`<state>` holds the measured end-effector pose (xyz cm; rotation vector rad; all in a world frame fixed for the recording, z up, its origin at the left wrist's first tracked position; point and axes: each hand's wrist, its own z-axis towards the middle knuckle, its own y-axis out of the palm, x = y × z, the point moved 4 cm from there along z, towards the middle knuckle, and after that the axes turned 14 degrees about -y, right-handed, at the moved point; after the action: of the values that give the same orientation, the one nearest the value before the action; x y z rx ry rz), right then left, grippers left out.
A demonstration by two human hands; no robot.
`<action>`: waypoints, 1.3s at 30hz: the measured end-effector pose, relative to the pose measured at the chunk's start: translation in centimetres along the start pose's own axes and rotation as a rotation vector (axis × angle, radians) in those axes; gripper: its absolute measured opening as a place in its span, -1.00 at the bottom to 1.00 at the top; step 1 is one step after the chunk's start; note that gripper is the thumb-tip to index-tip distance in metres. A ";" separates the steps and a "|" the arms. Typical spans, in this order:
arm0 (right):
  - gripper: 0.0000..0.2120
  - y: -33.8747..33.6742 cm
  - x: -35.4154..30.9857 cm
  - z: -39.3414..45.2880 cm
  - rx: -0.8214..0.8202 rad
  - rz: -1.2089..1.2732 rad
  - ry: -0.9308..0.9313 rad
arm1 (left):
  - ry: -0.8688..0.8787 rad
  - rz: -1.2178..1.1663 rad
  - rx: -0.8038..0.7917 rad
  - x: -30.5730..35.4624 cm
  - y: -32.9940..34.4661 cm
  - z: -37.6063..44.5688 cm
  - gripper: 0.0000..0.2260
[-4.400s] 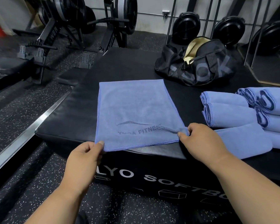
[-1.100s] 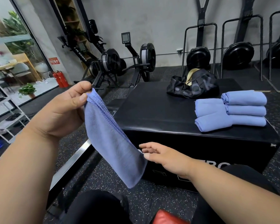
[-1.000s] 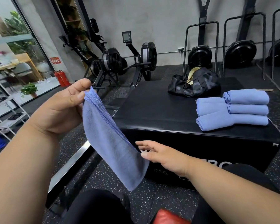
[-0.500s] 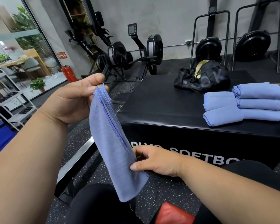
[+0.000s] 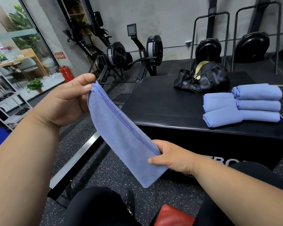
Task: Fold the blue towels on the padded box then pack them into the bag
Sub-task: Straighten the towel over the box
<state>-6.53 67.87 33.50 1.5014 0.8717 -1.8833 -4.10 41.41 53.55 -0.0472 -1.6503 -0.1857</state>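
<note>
Your left hand (image 5: 60, 103) pinches the towel (image 5: 121, 137) top and your right hand (image 5: 171, 158) grips the hemmed edge lower down, probably keeping layers aligned for the next fold.

The towel (image 5: 121, 136) is looking like soft fuzzy microfiber cloth, matt, with a darker stitched hem running along its edge. The folded towels (image 5: 242, 103) are showing that same napped blue fabric. The padded box (image 5: 162, 103) is coming across as smooth black vinyl or leatherette, catching a dull sheen up top. The bag (image 5: 203, 79) is looking like thin, slightly shiny nylon with a tan lining. The floor (image 5: 104, 168) is reading as rough speckled rubber, and the strip (image 5: 78, 155) across it is gleaming like brushed metal.
</note>
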 end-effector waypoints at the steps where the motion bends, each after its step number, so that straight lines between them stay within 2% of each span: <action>1: -0.69 -0.6 0.0 -0.1 0.008 -0.085 -0.002 | 0.014 0.040 0.058 -0.2 0.0 0.1 -0.73; 5: -0.82 -3.2 -0.1 -0.8 0.070 -0.305 0.006 | 0.086 0.153 0.278 -1.3 -0.8 0.2 -0.79; 13: -0.81 -8.9 -1.7 -1.5 0.176 -0.441 -0.018 | 0.215 0.410 0.657 -5.2 -1.0 1.0 -0.79; 17: -0.82 -12.9 -1.8 -1.1 0.263 -0.411 -0.057 | 0.154 0.343 0.672 -8.6 -1.0 3.5 -0.82; 23: -0.85 -18.6 -0.5 0.6 0.469 -0.260 -0.060 | 0.065 0.185 0.815 -13.4 -2.1 8.0 -0.90; 27: -0.87 -22.3 0.4 3.3 0.569 -0.220 -0.040 | 0.042 0.188 0.817 -15.9 -3.5 12.4 -0.88; 29: -0.87 -24.2 0.6 5.4 0.604 -0.223 -0.033 | 0.042 0.116 0.813 -17.0 -4.4 15.1 -0.88; 34: -0.85 -29.6 2.7 13.4 0.581 -0.305 0.012 | -0.020 0.006 0.858 -20.6 -8.0 21.9 -0.86; 36: -0.80 -31.2 5.4 16.7 0.526 -0.438 0.080 | -0.104 0.045 0.878 -23.1 -9.8 24.7 -0.87; 39: -0.67 -32.7 10.6 20.0 0.407 -0.748 0.231 | -0.247 0.227 0.911 -26.7 -11.0 27.7 -0.83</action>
<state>-45.96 72.23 30.78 1.8188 1.3557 -2.5718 -30.60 36.87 23.88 0.4469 -1.8226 0.7751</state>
